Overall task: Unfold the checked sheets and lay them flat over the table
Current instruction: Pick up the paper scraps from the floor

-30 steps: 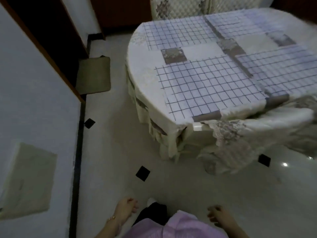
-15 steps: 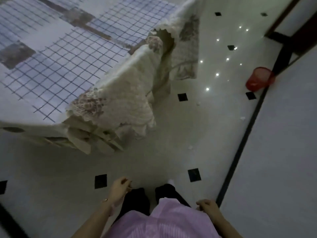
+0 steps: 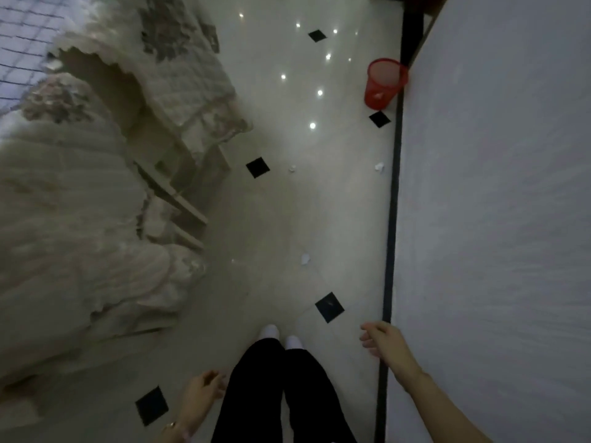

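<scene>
The checked sheet [image 3: 22,36] shows only as a blue-grid patch at the top left, lying on the table. Below it the table's cream lace cover [image 3: 80,219] hangs in thick folds down the left side. My left hand [image 3: 201,394] hangs low beside my left leg, fingers loosely curled, holding nothing. My right hand [image 3: 383,342] is out to the right near the wall's dark skirting, fingers apart and empty. Both hands are well away from the sheet.
A red mesh waste bin [image 3: 385,83] stands by the white wall [image 3: 495,219] at the upper right. Small paper scraps [image 3: 305,259] lie on the glossy white floor with black diamond tiles [image 3: 329,306]. My black-trousered legs [image 3: 281,394] fill the bottom centre.
The view has swung right and closer to the table's corner, so most of the checked sheet has left the frame. My right hand has lifted outward toward the wall.
</scene>
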Tool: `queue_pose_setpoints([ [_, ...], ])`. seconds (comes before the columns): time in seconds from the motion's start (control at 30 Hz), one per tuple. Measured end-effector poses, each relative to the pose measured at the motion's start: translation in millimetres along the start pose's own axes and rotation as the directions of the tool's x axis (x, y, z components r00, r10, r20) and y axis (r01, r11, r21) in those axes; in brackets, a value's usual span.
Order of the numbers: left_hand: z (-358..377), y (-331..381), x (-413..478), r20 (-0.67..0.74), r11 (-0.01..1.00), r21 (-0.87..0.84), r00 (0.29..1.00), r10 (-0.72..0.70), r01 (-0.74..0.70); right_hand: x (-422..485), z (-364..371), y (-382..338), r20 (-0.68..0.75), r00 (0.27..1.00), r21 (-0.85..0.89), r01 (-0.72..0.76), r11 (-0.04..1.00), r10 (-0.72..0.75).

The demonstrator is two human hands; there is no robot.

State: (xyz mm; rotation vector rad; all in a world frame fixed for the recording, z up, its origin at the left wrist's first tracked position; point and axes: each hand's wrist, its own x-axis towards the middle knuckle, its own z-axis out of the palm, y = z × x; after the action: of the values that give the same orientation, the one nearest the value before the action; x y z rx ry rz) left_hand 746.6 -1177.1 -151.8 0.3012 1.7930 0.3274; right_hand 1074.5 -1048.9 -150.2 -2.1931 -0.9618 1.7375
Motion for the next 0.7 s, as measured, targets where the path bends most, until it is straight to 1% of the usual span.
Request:
queue_pose_setpoints([
  [0.03, 3.6, 5.7, 20.0, 0.001, 0.999, 0.035, 1.000, 0.005, -0.005, 15.1, 1.7, -6.8, -0.001, 1.000, 0.013, 0.014, 1.000, -0.014],
  [0.13, 18.3, 26.0, 95.6, -0.018, 0.990, 0.118, 0.996, 0.086, -0.083, 80.0, 15.8, -13.9, -0.009, 0.998, 0.039, 0.060, 0.997, -0.060],
  [0.23, 44.1, 45.1, 199.8, 0.000, 0.956, 0.211, 0.978, 0.209, -0.204, 179.0, 43.9, 0.2, -0.001, 0.993, 0.025, 0.114, 0.993, -0.114],
  [0.3, 60.7, 48.0, 283.5, 0.003, 0.906, 0.293, 0.948, 0.319, -0.306, 254.4, 69.0, 20.2, 0.005, 0.988, -0.010, 0.151, 0.988, -0.151],
  [0.4, 81.9, 39.1, 405.9, -0.004, 0.774, 0.452, 0.867, 0.498, -0.443, 359.9, 106.4, 55.5, -0.025, 0.979, -0.073, 0.199, 0.977, -0.201],
  [0.47, 92.0, 25.2, 476.5, 0.030, 0.678, 0.543, 0.819, 0.574, -0.495, 421.8, 129.1, 78.7, -0.049, 0.972, -0.120, 0.222, 0.968, -0.229],
  [0.5, 95.7, 15.6, 508.6, 0.047, 0.607, 0.603, 0.782, 0.621, -0.518, 450.4, 140.2, 89.2, -0.055, 0.968, -0.153, 0.234, 0.960, -0.245],
  [0.57, 98.3, -6.9, 566.0, 0.112, 0.404, 0.739, 0.690, 0.715, -0.539, 500.0, 162.7, 106.4, -0.053, 0.961, -0.220, 0.253, 0.942, -0.270],
  [0.6, 98.2, -18.9, 590.2, 0.142, 0.319, 0.786, 0.657, 0.740, -0.529, 520.5, 173.6, 113.1, -0.044, 0.956, -0.265, 0.268, 0.926, -0.289],
  [0.67, 97.2, -39.6, 627.1, 0.189, 0.219, 0.842, 0.650, 0.736, -0.493, 556.1, 192.3, 125.2, -0.008, 0.938, -0.371, 0.318, 0.872, -0.346],
  [0.7, 97.7, -48.8, 641.5, 0.204, 0.189, 0.856, 0.650, 0.732, -0.482, 570.7, 200.1, 129.3, 0.016, 0.924, -0.413, 0.354, 0.839, -0.382],
])
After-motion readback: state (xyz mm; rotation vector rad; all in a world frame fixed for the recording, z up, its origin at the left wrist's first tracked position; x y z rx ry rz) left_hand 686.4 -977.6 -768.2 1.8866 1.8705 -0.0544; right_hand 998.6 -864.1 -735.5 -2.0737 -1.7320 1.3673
